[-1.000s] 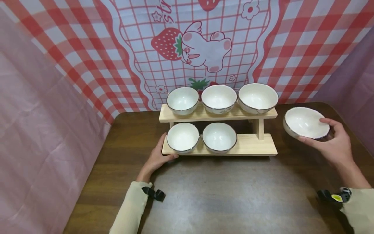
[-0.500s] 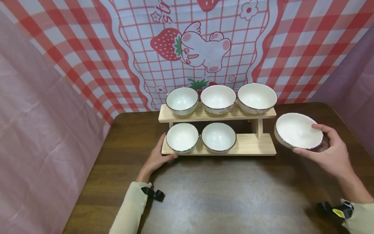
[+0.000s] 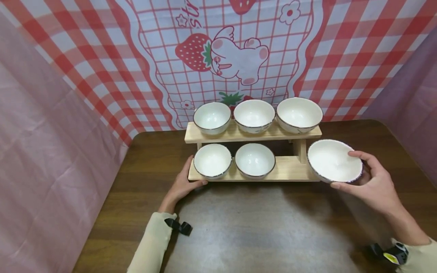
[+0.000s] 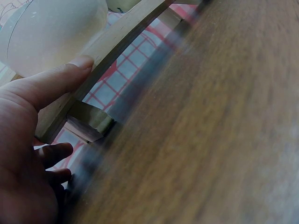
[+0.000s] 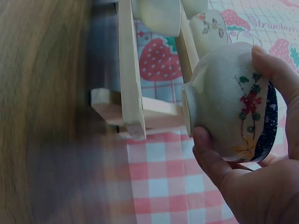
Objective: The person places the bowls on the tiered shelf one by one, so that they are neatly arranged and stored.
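My right hand (image 3: 375,185) grips a white bowl (image 3: 334,161) by its right side, holding it up by the right end of the lower shelf. In the right wrist view this bowl (image 5: 229,102) shows red flowers, green leaves and a dark rim band; its foot faces the wooden rack. My left hand (image 3: 181,185) holds the left end of the two-tier wooden rack (image 3: 290,173), thumb along the front edge. In the left wrist view the thumb (image 4: 60,81) lies on the board, below a bowl (image 4: 60,32). Two bowls stand on the lower shelf, three on the upper.
The upper shelf bowls (image 3: 254,115) stand side by side. The brown wooden table (image 3: 239,227) extends in front of the rack. Behind it hangs a red-and-white checked cloth (image 3: 341,57) with strawberry prints. Pink curtains (image 3: 44,151) flank the table.
My right hand has carried the bowl leftward and toward me, from beyond the rack's right side to its lower right end. My left hand stays on the rack.
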A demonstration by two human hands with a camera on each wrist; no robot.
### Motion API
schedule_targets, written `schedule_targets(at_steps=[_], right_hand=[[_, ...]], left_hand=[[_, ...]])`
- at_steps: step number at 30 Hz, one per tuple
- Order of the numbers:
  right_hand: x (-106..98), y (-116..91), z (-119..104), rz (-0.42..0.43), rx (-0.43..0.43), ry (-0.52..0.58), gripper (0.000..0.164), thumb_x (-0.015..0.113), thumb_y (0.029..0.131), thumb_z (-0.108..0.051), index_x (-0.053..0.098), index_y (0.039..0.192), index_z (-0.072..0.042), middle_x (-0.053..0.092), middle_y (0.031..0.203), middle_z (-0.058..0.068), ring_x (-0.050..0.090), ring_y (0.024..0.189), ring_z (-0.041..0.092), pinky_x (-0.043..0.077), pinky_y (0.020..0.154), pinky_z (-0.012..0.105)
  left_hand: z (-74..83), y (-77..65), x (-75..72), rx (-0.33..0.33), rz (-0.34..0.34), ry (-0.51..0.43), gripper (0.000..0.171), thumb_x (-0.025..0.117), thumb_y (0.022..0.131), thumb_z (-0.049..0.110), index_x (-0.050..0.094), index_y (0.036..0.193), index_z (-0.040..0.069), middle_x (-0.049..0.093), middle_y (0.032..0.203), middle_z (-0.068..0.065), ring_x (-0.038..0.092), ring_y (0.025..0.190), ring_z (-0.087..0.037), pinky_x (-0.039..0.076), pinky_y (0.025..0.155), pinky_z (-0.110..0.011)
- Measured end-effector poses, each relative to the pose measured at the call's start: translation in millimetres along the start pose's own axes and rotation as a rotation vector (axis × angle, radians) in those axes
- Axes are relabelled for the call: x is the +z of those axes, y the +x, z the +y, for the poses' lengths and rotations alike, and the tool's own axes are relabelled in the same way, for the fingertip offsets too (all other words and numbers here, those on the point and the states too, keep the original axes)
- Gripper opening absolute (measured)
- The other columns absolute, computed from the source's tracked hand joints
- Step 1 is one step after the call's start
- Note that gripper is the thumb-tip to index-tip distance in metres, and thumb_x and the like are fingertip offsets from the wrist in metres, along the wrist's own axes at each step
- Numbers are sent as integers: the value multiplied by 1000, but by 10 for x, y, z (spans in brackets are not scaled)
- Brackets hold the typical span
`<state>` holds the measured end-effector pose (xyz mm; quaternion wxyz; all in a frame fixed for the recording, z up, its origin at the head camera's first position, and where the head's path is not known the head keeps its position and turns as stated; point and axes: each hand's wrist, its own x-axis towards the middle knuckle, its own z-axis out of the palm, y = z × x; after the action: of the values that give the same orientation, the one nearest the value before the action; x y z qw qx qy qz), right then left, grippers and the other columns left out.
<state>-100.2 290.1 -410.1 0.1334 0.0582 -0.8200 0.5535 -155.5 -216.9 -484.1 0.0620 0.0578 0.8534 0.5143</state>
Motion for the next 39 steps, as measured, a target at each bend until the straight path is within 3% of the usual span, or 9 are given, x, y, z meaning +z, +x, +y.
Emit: schedule_targets(at_steps=[11,18,24,33,39], right_hand=[[207,-15,-27,-59,-20,-48,88,85,62,18,50,136,-16,45,129,-19,52,106,-11,47,82,0],[343,23,0,-87,-30,22,88,84,61,21,49,135,-13,47,129,-18,54,107,-11,48,82,1],[455,56,-5,-96,-13,-30,86,87,62,14,48,135,-11,45,128,-20,52,106,-13,46,83,0],[556,83,4,-112,6,-8,84,87,64,11,47,135,-10,46,132,-11,51,109,-13,45,85,0],[576,94,24,-109,20,-42,83,89,65,7,46,135,-7,45,134,3,50,107,-13,44,84,-1]], left_hand=[[-8,-2,-6,-5,1,1,111,86,78,23,14,162,15,29,165,-13,31,151,-35,28,121,-58],[-4,1,0,6,11,2,110,87,77,23,16,162,14,31,164,-14,33,150,-36,28,120,-58],[-4,0,2,8,11,7,110,86,77,23,16,161,13,32,164,-15,34,149,-36,29,120,-58],[0,2,2,-2,9,6,109,86,78,21,17,161,15,32,164,-12,34,150,-34,28,120,-58],[-5,6,5,3,11,0,110,86,77,21,16,161,14,33,163,-14,35,149,-36,29,120,-58]])
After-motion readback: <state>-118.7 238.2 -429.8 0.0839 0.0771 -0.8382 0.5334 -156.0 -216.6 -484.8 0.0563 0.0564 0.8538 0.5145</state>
